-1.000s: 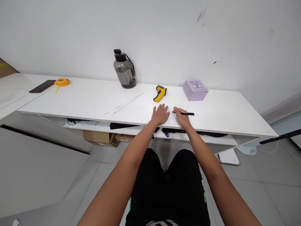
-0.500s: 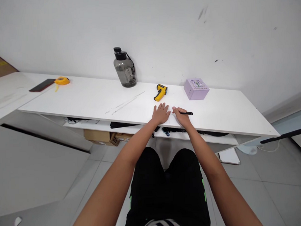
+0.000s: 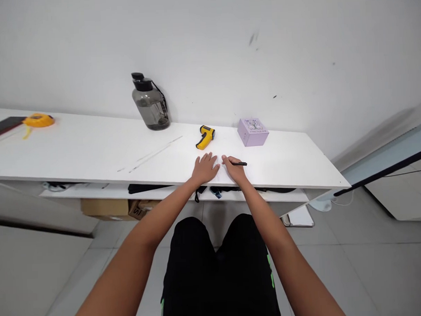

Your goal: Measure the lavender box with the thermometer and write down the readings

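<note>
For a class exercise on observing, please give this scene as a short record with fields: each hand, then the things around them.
Left hand: palm down on the white tabletop
Right hand: gripping a black pen
Just beyond the hands: yellow pistol-shaped device, lying on its side
Right of it: purple box
Left of it: grey see-through bottle, upright by the wall
Far left: orange tape measure beside a dark flat object
Below the tabletop: cardboard box

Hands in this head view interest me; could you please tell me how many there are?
2: the left hand is spread palm-down near the yellow pistol-shaped tool, and the right hand holds a black pen. Both show plainly.
</note>
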`<state>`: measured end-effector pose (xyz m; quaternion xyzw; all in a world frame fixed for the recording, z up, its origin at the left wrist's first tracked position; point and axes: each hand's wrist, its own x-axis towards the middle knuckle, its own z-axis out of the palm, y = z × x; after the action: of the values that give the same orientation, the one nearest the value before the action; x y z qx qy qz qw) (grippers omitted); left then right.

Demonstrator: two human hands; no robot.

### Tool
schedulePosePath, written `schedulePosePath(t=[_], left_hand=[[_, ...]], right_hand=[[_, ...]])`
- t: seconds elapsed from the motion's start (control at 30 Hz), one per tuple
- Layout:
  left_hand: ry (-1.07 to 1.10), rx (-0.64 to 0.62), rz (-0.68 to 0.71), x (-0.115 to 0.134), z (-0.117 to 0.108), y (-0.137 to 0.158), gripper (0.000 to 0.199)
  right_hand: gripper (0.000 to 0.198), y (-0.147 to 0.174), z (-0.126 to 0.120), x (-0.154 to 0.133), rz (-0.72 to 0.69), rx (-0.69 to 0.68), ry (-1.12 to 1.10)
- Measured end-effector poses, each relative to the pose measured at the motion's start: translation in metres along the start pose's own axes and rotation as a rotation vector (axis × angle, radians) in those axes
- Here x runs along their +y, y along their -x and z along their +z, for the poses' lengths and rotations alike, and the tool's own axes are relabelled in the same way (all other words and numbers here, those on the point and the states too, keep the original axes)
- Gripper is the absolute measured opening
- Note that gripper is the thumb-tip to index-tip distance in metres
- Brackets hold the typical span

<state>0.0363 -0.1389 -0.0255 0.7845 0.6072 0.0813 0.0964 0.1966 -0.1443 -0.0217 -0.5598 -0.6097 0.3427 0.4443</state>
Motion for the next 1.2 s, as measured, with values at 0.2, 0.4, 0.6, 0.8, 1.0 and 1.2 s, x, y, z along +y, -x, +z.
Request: schedulePosePath(t=[0.2, 0.4, 0.6, 0.8, 1.0, 1.2], left_hand=[[0.004, 0.022, -0.024, 0.000, 0.000, -0.001, 0.062], [-0.008, 0.011, -0.023, 0.002, -0.003, 0.002, 0.061], [-0.024, -0.006, -0.027, 0.004, -0.004, 0.004, 0.061], [-0.038, -0.009, -0.025, 0.004, -0.004, 0.005, 0.061], [-0.037, 0.007, -0.024, 0.003, -0.002, 0.004, 0.062], [-0.037, 0.011, -0.018, 0.003, -0.001, 0.003, 0.063]], right_hand=[[0.042, 0.002, -0.001, -0.001, 0.037, -0.039, -0.057], [0.031, 0.001, 0.002, 0.008, -0.034, 0.001, -0.091], [0.026, 0.001, 0.003, 0.011, -0.092, 0.038, -0.025], [0.027, 0.005, 0.001, 0.011, -0.138, 0.045, 0.001], [0.027, 0.005, 0.000, 0.013, -0.188, 0.046, 0.038], [0.026, 0.004, 0.000, 0.016, -0.212, 0.025, 0.026]])
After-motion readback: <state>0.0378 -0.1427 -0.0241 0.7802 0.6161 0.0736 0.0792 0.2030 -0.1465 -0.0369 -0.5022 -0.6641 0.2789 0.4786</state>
